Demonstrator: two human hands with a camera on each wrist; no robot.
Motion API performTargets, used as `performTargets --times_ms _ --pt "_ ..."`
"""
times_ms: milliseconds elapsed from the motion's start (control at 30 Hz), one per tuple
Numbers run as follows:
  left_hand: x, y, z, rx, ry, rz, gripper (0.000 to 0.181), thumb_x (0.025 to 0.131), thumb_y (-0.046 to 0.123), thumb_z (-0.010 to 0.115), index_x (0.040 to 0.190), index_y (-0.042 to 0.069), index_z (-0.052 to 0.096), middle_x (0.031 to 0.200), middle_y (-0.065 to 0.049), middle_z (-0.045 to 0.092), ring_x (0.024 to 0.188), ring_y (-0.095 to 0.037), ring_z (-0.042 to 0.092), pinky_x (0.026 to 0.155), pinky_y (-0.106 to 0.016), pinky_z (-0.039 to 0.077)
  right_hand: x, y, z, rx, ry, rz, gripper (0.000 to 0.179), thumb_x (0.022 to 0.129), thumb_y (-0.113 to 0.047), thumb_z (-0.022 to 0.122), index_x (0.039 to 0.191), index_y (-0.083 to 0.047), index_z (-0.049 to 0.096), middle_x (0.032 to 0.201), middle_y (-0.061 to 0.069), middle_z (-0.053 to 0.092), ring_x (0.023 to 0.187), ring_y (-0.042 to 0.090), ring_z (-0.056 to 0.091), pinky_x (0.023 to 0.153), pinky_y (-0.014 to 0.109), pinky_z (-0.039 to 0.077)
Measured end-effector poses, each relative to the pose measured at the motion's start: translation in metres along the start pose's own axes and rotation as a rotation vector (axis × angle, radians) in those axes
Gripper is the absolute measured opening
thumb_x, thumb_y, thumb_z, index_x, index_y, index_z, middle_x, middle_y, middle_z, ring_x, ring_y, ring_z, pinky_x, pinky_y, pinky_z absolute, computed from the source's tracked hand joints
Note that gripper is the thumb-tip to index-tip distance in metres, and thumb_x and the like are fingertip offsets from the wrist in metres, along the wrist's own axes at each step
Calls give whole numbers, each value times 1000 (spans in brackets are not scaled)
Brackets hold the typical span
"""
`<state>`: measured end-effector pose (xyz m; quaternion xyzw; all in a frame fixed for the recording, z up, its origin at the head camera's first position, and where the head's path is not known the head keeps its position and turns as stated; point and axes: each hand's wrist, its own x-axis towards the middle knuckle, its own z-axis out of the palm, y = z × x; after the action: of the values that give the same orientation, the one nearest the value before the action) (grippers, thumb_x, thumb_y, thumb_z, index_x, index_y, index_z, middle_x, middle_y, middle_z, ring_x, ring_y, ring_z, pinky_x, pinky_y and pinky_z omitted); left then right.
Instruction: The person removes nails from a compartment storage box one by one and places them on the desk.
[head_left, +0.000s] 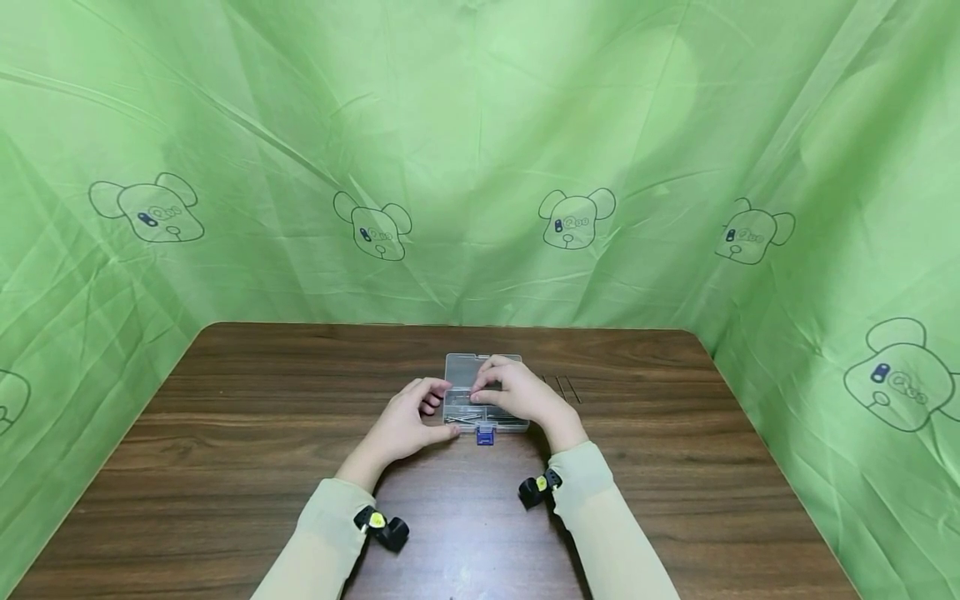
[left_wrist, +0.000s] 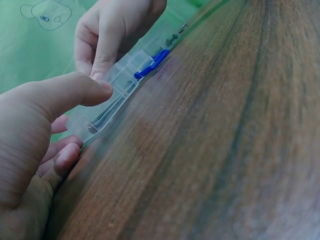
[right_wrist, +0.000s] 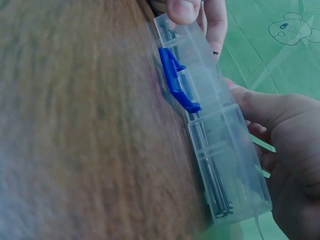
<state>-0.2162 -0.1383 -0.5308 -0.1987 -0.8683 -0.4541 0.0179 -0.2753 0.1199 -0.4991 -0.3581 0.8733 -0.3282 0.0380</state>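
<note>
A clear plastic compartment box [head_left: 453,425] sits on the table, its lid [head_left: 460,367] raised at the back and a blue latch [head_left: 485,436] at the front. Thin metal nails [right_wrist: 215,185] lie in the front compartments. My left hand [head_left: 405,421] holds the left end, thumb at the front corner and fingers round behind. Bent over the rear compartment is my right hand [head_left: 517,392], its thumb and forefinger close together inside the rim; I cannot tell what is between them.
Several thin metal nails [head_left: 573,390] lie on the brown wooden table [head_left: 637,467], right of the box. A green curtain [head_left: 465,283] with printed bear heads hangs behind the table and along its sides.
</note>
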Motion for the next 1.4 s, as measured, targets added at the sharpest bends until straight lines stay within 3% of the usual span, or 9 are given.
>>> performTargets --times_ms 467,767,1000,1167,1400 --pt "0 0 0 6 -4 -22 67 81 28 99 137 9 68 120 -2 66 105 -17 63 91 -31 57 -3 2 -5 22 20 -8 5 103 -22 79 105 -17 79 110 -4 71 109 16 65 100 40 55" --pt "0 1 0 -5 1 -4 67 80 29 100 137 10 69 116 -5 66 101 -17 63 90 -34 57 -8 0 -13 69 62 52 6 103 -21 79 107 -17 79 112 -2 74 111 19 67 101 45 55" --pt "-1 1 0 -6 6 -11 67 80 31 100 136 9 69 115 -3 66 101 -16 63 90 -34 57 -21 3 -29 124 135 92 5 102 -21 80 106 -19 80 112 -3 74 107 19 67 93 48 57" --pt "-2 0 0 -4 11 -13 67 80 31 100 136 10 70 115 -2 66 101 -16 62 90 -33 56 -35 9 -46 147 142 103 4 102 -18 79 106 -17 80 105 -4 75 100 18 69 90 40 58" --pt "0 0 1 -2 10 -17 68 80 32 100 137 11 69 115 -3 66 99 -16 62 90 -34 56 -59 23 -74 103 150 235 11 105 -22 76 110 -13 79 98 -5 75 93 14 67 85 33 56"
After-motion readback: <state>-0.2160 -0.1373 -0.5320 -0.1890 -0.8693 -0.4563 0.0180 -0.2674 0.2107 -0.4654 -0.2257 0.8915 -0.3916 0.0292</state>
